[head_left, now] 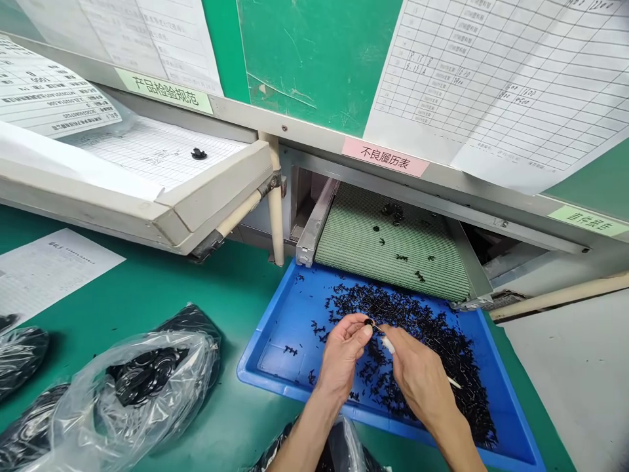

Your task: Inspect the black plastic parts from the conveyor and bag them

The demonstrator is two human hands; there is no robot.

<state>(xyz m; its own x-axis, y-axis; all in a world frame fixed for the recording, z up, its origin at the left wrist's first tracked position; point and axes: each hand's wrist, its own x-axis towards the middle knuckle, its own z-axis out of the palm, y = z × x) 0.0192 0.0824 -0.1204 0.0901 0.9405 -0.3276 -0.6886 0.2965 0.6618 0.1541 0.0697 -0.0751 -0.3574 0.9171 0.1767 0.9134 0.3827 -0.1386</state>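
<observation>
My left hand [344, 354] pinches a small round black plastic part [368, 322] between thumb and fingertips, above the blue tray [265, 357]. Close by on the right, my right hand [417, 373] is closed around a thin tool with a white handle [455, 383]; its narrow tip reaches the black part. A piece of white material [388, 344] shows at my right fingertips. Beneath both hands, many small black pieces [432, 328] lie heaped in the tray.
A green conveyor belt [363, 249] carrying scattered black parts ends over the tray. Clear plastic bags of black parts [147, 380] stand at left on the green table [246, 295]. A slanted document shelf [216, 190] juts out at upper left, holding papers and one black part [198, 153].
</observation>
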